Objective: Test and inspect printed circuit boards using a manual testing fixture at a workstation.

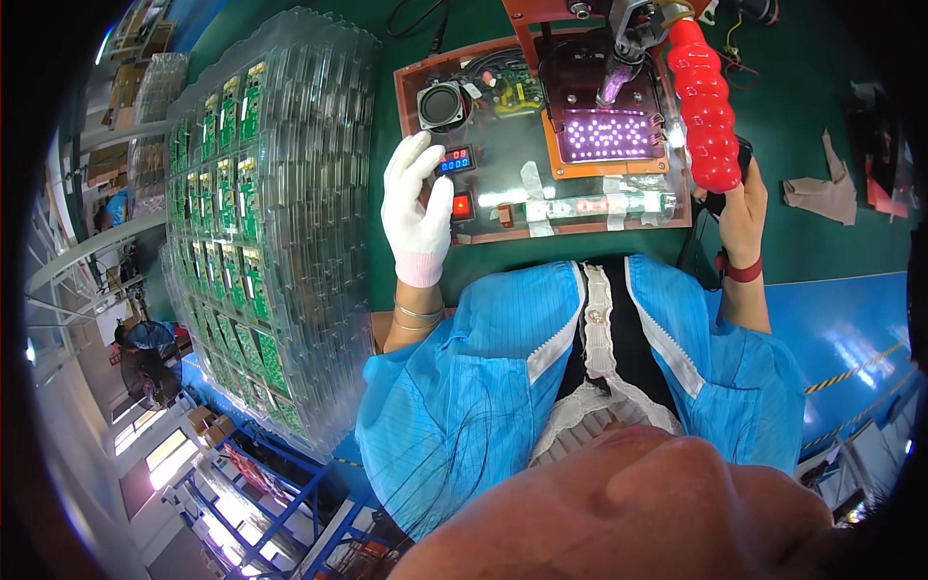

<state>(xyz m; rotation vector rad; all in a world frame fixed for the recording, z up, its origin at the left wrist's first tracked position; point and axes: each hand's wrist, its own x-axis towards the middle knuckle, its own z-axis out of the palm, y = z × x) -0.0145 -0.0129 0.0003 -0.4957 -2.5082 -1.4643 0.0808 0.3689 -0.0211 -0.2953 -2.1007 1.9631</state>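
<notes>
My left hand (pixel 416 208), in a white glove, hovers over the left edge of a test fixture (pixel 503 227) with a reddish frame. Its fingers are stretched out, thumb apart, beside a small digital meter (pixel 455 160) and a lit red switch (pixel 462 205); nothing is in it. My right hand (pixel 742 217), bare with a red wrist strap, is closed round a black object (pixel 713 203), mostly hidden. Just above it hangs the red ribbed handle (pixel 706 106) of a clamp. Under the clamp, a panel (pixel 607 135) shows lit white-violet dots on an orange base.
Tall stacks of clear plastic trays (pixel 319 193) holding green circuit boards stand close on my left. A round speaker (pixel 441 104) sits in the fixture's far left corner. Right of the fixture, a beige cloth piece (pixel 824 188) lies on the green mat (pixel 802 106).
</notes>
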